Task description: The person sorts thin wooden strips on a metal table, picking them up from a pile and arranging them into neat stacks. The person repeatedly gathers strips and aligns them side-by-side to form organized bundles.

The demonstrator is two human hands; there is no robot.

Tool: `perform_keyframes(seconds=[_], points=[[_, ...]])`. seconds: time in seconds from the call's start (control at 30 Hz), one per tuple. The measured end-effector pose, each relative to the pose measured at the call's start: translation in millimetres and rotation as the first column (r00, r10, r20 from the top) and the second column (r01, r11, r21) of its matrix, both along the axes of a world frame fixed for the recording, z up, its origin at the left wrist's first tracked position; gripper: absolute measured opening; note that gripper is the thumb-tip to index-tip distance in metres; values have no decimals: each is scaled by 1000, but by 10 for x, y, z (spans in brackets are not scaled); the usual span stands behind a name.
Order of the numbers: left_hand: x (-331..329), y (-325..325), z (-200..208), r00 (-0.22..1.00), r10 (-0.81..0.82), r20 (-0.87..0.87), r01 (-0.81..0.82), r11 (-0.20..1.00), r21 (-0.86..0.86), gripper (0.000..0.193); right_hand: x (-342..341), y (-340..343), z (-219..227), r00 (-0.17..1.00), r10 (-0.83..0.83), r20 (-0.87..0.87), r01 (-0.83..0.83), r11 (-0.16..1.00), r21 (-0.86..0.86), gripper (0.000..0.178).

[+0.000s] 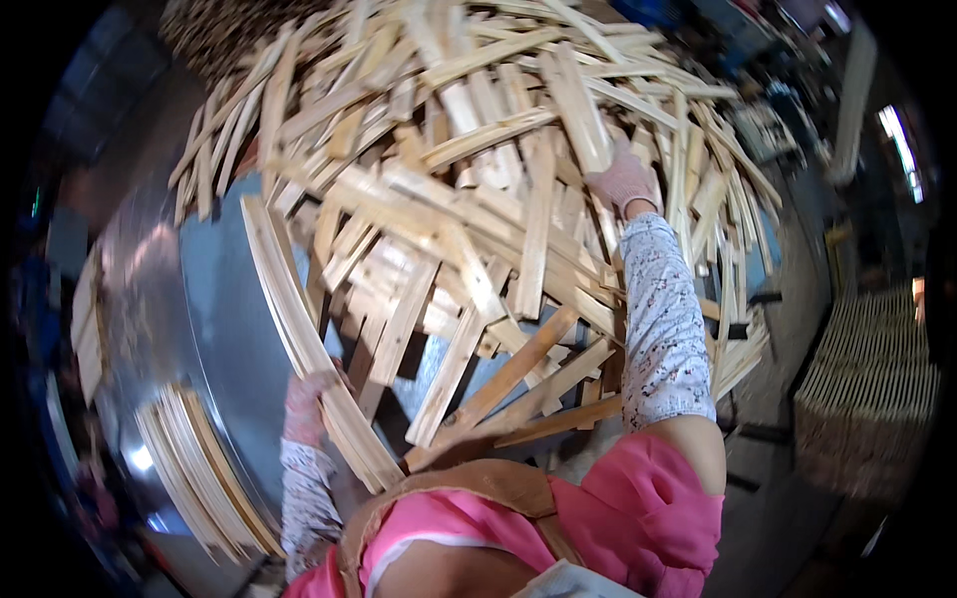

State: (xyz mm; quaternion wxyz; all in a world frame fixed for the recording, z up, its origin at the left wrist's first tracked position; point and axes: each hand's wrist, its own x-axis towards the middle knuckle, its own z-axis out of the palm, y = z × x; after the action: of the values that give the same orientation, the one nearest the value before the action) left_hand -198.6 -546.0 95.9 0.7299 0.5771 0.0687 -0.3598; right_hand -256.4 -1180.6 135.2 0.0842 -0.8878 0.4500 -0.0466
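A large heap of pale wooden boards (pixel 439 234) lies criss-crossed in front of me. My left hand (pixel 307 407), in a thin pinkish glove, is closed round a small bundle of long wooden strips (pixel 289 309). The bundle slants along the heap's left side, its near end close to my body. With the arm stretched out, my right hand (pixel 628 181), gloved alike, grips the near end of a wide wooden board (pixel 576 105) high on the heap's right side. Its fingertips are partly hidden. Patterned sleeve covers (pixel 666 319) cover both forearms.
The heap rests on a grey-blue metal table (pixel 214 259). Another neat stack of strips (pixel 204 473) lies at its left. A large stack of thin slats (pixel 862 389) stands at the far right, beyond a strip of floor (pixel 788 488). More wood (pixel 234 35) is piled behind.
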Motion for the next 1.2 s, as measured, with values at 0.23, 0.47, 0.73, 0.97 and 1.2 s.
perform_keyframes(seconds=[0.23, 0.47, 0.73, 0.97, 1.2], points=[[-257, 1629, -159, 945, -101, 312, -236, 453, 860, 90, -343, 720, -82, 902, -144, 408, -187, 720, 668, 60], [-916, 2236, -826, 951, -198, 238, -219, 114, 969, 57, -448, 3493, 469, 828, 254, 500, -550, 541, 636, 61], [-847, 3009, -687, 979, -180, 98, -54, 233, 971, 90, 62, 6648, -901, 761, 599, 247, -609, 531, 589, 84], [-1056, 3378, -887, 931, -292, 220, -111, 348, 931, 89, -30, 7556, -1101, 672, 736, -80, -644, 635, 427, 85], [-931, 3740, -655, 776, -596, 206, 87, 425, 901, 58, -209, 8226, -1135, 666, 725, -177, -571, 648, 504, 112]])
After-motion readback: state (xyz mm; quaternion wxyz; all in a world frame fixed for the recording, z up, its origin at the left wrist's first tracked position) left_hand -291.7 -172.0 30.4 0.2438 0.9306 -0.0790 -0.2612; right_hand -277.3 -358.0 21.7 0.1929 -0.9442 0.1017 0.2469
